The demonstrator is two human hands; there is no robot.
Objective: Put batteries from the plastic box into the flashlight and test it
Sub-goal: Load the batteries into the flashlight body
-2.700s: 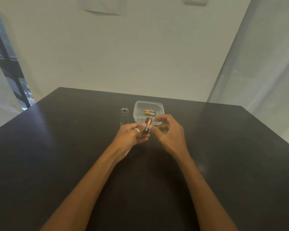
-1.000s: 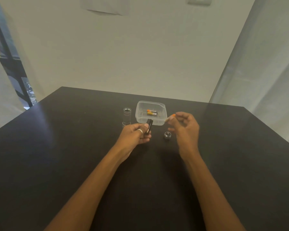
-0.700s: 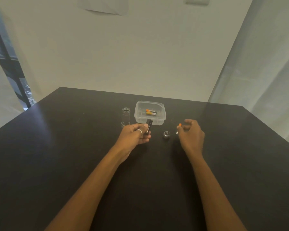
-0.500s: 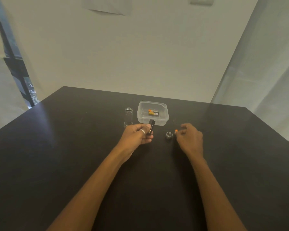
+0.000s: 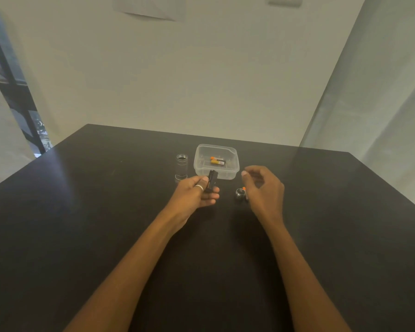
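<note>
Black tabletop (image 5: pixel 106 212) fills the lower view, with a pale wall (image 5: pixel 201 80) behind it and a light curtain (image 5: pixel 381 104) to the right. Both bare forearms reach forward over the table towards its far middle.

The left hand (image 5: pixel 192 197), wearing a ring (image 5: pixel 199 187), lies with its palm turned inward. Its thumb and curled fingers grip the lower end of a black holder (image 5: pixel 212 182), which stands nearly upright and reaches up in front of the near wall of the plastic box (image 5: pixel 235 168). The box is clear, open-topped and sits on the table just beyond the hands. Batteries (image 5: pixel 218 161) with orange ends lie on its floor.

Just left of the box a clear flashlight tube (image 5: pixel 181 167) stands upright on the table, apart from the left hand.

The right hand (image 5: pixel 265 190) hovers to the right of the box, its fingers loosely curled, thumb raised, and nothing in its grasp. Beside its inner edge a small metal cap (image 5: pixel 240 193) rests on the table. An orange-tipped battery (image 5: pixel 244 189) is right next to the cap and is partly hidden by the hand.
</note>
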